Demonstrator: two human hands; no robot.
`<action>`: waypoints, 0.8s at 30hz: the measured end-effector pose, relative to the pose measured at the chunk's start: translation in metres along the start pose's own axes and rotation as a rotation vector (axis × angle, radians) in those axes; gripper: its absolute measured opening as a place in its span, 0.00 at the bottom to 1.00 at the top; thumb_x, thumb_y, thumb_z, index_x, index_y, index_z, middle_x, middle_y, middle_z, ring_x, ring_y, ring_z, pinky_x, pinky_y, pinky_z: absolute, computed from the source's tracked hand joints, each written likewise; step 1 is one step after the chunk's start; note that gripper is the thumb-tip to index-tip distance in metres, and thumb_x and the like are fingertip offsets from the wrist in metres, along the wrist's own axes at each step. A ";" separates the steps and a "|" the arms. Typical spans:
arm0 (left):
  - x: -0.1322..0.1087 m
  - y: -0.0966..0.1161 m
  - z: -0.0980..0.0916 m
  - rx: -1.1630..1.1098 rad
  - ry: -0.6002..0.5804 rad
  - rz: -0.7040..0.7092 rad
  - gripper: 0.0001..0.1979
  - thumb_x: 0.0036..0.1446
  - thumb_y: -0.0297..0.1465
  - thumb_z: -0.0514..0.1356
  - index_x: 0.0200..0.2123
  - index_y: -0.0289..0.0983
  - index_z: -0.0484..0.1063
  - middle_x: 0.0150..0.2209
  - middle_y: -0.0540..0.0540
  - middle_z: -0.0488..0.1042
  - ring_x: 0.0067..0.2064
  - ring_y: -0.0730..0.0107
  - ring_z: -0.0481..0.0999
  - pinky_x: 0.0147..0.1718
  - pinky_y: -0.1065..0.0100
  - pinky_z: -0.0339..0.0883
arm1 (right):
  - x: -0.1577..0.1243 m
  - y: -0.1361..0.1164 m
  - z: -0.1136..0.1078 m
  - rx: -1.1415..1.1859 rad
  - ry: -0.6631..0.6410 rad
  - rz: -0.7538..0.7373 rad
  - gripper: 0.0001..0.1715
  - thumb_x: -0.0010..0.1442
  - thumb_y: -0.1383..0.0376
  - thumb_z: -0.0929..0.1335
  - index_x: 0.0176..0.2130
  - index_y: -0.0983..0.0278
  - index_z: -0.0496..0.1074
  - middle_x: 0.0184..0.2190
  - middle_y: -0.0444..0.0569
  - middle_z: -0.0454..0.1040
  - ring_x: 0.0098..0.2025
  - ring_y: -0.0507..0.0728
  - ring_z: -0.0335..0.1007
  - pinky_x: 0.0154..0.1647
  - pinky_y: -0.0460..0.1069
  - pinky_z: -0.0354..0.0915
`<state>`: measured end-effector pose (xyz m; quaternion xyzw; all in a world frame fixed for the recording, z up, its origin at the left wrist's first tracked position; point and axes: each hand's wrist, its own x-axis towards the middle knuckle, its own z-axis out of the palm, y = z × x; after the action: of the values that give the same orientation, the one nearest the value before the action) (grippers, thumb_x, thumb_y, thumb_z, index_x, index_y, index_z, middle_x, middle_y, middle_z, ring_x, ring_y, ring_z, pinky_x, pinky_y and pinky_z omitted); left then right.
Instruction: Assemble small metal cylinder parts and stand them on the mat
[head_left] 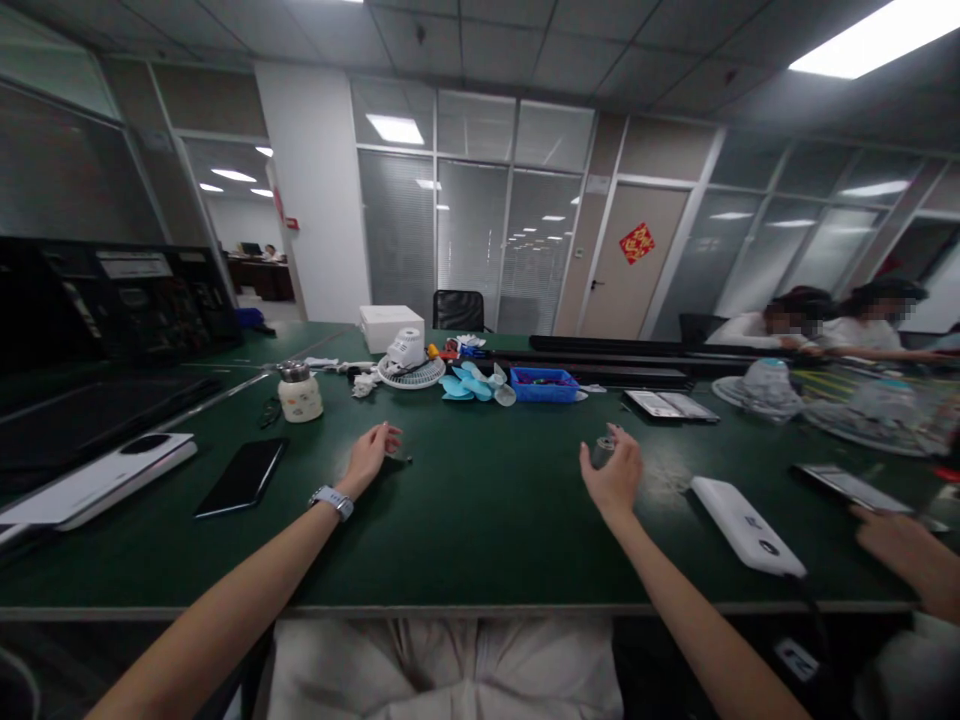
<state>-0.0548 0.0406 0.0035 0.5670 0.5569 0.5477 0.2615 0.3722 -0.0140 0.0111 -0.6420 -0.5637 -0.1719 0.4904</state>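
Over the green tabletop (465, 520), my left hand (367, 460) has its fingers curled together, and a watch is on that wrist. A thin small piece with a dark tip (408, 460) shows beside its fingertips; whether they grip it is hard to see. My right hand (619, 478) closes round a small grey metal cylinder (602, 453), its round end facing up. Beyond the hands are a white fan body (406, 348) on a round white grille (412, 374), light-blue fan blades (469, 384) and a blue basket (544, 385) of small parts.
On the left are a black phone (241, 478), a white device (112, 480) and a cream jar (300, 395). To the right lie a white power bank (746, 525) with a cable and another phone near a co-worker's hand (907, 545). A white box (391, 328) stands behind.
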 end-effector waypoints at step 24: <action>-0.002 0.003 -0.002 0.001 0.024 -0.024 0.16 0.53 0.38 0.47 0.29 0.36 0.70 0.21 0.49 0.71 0.23 0.68 0.69 0.26 0.69 0.62 | -0.022 -0.122 0.073 0.264 -0.681 -0.584 0.13 0.63 0.57 0.65 0.41 0.58 0.77 0.36 0.47 0.73 0.39 0.54 0.67 0.39 0.49 0.58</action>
<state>-0.0548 0.0370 0.0062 0.5538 0.5671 0.5511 0.2608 0.2322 0.0190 0.0137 -0.4084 -0.8667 -0.0092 0.2862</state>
